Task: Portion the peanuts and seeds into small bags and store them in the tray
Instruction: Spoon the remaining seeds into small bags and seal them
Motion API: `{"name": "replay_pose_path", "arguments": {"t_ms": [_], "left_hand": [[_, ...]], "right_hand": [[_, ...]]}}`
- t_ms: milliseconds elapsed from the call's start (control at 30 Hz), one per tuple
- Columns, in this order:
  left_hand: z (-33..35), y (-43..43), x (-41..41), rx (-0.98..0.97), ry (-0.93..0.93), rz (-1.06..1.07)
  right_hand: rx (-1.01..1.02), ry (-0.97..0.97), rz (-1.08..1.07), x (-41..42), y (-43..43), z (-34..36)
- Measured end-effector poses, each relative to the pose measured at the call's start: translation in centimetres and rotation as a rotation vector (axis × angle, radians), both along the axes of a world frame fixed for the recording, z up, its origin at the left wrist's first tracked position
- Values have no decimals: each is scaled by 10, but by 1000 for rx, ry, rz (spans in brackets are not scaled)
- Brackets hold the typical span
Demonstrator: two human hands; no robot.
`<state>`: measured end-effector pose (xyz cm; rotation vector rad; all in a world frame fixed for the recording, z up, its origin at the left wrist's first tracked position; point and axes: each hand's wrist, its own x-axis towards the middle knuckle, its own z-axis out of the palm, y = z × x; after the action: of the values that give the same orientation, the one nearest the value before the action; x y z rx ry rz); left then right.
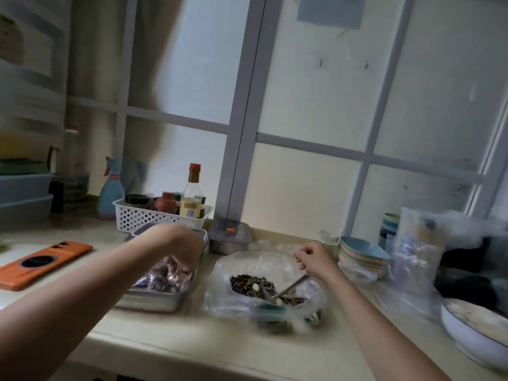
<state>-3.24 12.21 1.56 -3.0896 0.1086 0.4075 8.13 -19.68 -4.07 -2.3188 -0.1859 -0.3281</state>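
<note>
Left hand grips small bag in tray; right hand curled, hold unclear; spoon handle points up-right.

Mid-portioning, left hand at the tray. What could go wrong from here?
1. The spoon lies loose in the open seed bag, its handle close to the right hand; a bump could flick seeds onto the counter.
2. Small bags are heaped in the tray under the left hand; one might slide over the low rim.

Head-worn camera looks forward and down, near the counter, facing the window.
</note>
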Motion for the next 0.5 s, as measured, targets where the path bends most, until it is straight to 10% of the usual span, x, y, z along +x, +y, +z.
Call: {"name": "replay_pose_path", "arguments": {"t_ms": [133,500], "left_hand": [[-16,-47,24,-242,-511,-96],[-81,-113,93,-316,-606,36]], "right_hand": [[-164,-28,-16,15,-8,-3],[-450,130,229,43,-2,-17]]}}
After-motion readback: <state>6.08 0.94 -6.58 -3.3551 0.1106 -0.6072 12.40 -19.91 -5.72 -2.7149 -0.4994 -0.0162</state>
